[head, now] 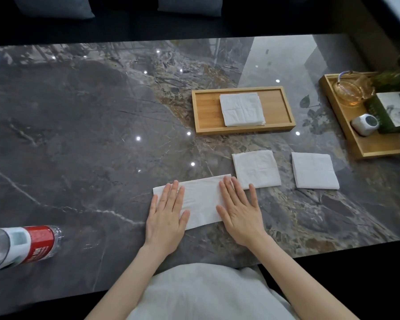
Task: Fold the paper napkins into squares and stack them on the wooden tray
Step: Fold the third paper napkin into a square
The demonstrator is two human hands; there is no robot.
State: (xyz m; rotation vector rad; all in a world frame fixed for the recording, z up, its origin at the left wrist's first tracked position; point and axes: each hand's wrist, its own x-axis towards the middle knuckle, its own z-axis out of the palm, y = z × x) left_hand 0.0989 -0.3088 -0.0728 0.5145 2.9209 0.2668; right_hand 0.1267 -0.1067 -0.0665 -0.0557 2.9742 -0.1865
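A white napkin folded into a long rectangle (200, 199) lies on the marble table in front of me. My left hand (165, 215) lies flat on its left end, fingers spread. My right hand (239, 211) presses flat on its right end. Two square-folded napkins rest on the table to the right, one (256, 168) just beyond my right fingers, the other (314, 170) further right. Behind them the wooden tray (206, 109) holds a small stack of square napkins (241, 109).
A plastic bottle with a red label (26, 247) lies at the near left edge. A second wooden tray (365, 148) at the far right carries a glass teapot (353, 87), a small white device (365, 124) and a green box (393, 112). Plant leaves overhang the right corner.
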